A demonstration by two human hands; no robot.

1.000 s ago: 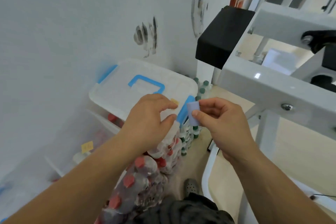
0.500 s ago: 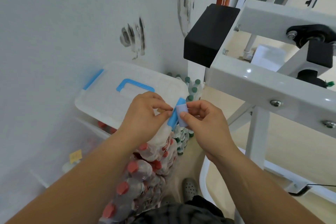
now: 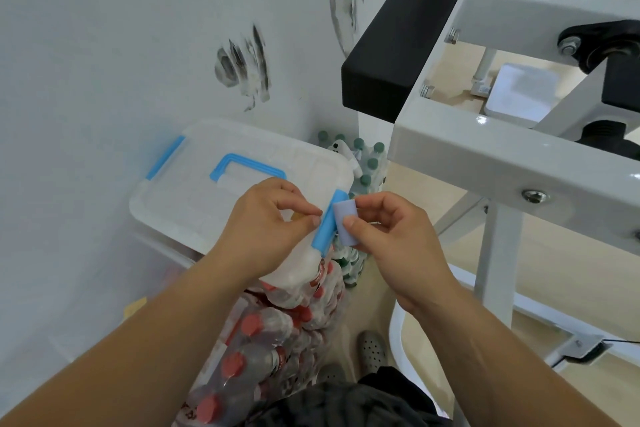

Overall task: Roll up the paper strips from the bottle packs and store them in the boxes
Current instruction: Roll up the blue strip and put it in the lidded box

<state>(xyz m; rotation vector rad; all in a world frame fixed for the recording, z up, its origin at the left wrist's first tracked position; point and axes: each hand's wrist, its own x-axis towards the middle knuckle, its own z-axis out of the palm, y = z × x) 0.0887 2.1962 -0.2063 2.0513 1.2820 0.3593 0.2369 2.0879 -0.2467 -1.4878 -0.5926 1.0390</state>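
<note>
Nearest the camera, a dark garment point(image 3: 346, 406) fills the bottom edge, with a perforated shoe point(image 3: 372, 350) on the floor just beyond it. To the left of the shoe lies a shrink-wrapped pack of red-capped bottles point(image 3: 259, 340), extending away under the box. A small yellow note point(image 3: 136, 305) sits at the near left, low by the wall.

Both forearms reach forward over the pack. The right hand point(image 3: 391, 239) grasps the rolled paper strip point(image 3: 344, 224), a pale lavender roll, between the thumb on its near face and the fingers curled behind it. The roll is held in the air, upright, just right of the box's right-hand blue latch point(image 3: 327, 222); whether it touches the latch cannot be told. The left hand point(image 3: 270, 229) is curled, thumb and forefinger pinched on a small yellowish piece point(image 3: 298, 217) whose nature cannot be made out. It is positioned over the near right corner of the lid.

The clear storage box point(image 3: 194, 204) has its lid on, with a blue handle point(image 3: 247, 166) on top and a second blue latch point(image 3: 164, 158) on the far left side. Beyond its right end stand green-capped bottles point(image 3: 360, 156).

On the right, a white metal frame point(image 3: 485, 156) crosses the view, with a black block point(image 3: 391, 52) at its far left end. The wall point(image 3: 104, 45) behind carries dark scuff marks point(image 3: 242, 69).
</note>
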